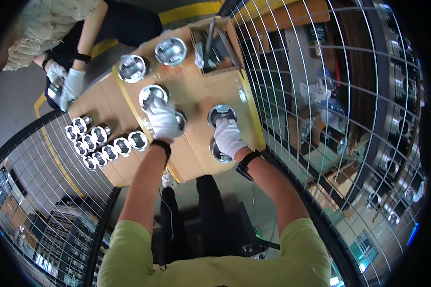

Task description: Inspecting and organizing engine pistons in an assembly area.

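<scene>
Both of my hands wear white gloves and work over a cardboard-covered table [203, 95]. At the table's middle my left hand [163, 120] grips the near side of a silver engine piston [151, 92], its fingers partly hidden. Another piston [181, 122] shows beside that hand, half covered by it. To the right, the closed fingers of my right hand [228, 137] reach into a second upturned piston [222, 114]. Just nearer to me a further piston [219, 152] lies partly under the right hand.
Two pistons [132, 68] [171, 51] stand farther back, near an open carton [217, 45] with dark tools. Several smaller-looking pistons [110, 152] stand in rows at left. Wire mesh [292, 95] flanks the table. Across it, a co-worker's gloved hands [72, 86] hold a part.
</scene>
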### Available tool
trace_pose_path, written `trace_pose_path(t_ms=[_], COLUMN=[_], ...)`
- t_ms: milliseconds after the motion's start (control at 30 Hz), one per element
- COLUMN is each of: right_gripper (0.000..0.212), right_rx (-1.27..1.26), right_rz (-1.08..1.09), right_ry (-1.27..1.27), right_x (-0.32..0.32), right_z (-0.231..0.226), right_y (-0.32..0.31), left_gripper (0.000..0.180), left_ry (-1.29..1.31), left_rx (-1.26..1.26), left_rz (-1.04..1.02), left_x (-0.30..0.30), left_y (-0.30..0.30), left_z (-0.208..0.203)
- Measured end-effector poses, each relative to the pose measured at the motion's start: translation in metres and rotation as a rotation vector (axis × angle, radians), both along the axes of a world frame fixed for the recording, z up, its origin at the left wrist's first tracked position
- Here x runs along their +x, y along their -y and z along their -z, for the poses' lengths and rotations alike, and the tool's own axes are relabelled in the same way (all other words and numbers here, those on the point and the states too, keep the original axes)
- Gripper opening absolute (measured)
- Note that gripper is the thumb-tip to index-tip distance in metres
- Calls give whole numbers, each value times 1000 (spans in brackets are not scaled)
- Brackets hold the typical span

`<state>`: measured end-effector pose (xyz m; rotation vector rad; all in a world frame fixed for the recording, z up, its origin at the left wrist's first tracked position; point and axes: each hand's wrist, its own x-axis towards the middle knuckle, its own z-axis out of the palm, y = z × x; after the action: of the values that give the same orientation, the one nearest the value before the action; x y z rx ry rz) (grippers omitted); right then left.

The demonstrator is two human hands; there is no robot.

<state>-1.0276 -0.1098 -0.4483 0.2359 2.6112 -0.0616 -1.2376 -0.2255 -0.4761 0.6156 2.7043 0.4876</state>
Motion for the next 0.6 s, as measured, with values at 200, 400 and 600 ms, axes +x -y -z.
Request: trace_pose_path(t_ms=[200,400,600], right_gripper=[26,27,35], right_rx=[-71,-171,-150], right_rz=[471,1052,1455], right_ry=[-25,79,-191], right_x=[58,91,100], right_z=[-32,-42,-70], right_y=[20,42,77], left_gripper=[57,37,60], left_ry=[-311,469,970], left_rx=[-402,363,179], left_rz=[639,955,794], left_x=[13,117,165], left_y=[2,73,112], left_z=[-43,-173,-241])
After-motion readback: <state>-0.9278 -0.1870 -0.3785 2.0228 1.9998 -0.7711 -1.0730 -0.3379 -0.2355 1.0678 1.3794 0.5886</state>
